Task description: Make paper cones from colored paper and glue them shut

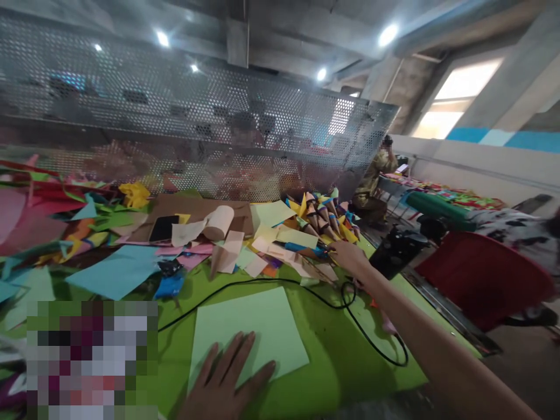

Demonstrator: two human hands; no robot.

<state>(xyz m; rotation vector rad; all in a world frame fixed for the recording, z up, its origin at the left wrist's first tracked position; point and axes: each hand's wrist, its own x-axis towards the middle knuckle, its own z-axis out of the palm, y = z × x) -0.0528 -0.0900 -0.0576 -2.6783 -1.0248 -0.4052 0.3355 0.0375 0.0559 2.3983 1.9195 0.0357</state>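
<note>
My left hand (230,379) lies flat with fingers spread on a pale green sheet of paper (258,332), which rests on the green tabletop. Stretched out to the far right, my right hand (349,258) is at the edge of a heap of paper pieces, its fingers bunched. A slim blue item (301,248) ends close to those fingertips, with something small and dark there that I cannot make out. Just behind that hand stand several rolled paper cones (321,216) with brown, yellow and blue parts.
A black cable (245,281) loops across the green table (363,379). Left lie blue paper (116,271), a black phone-like slab (164,228), a paper roll (219,221) and coloured scraps. A perforated metal screen (271,140) stands behind. Right are a red chair (485,280) and a seated person (371,178).
</note>
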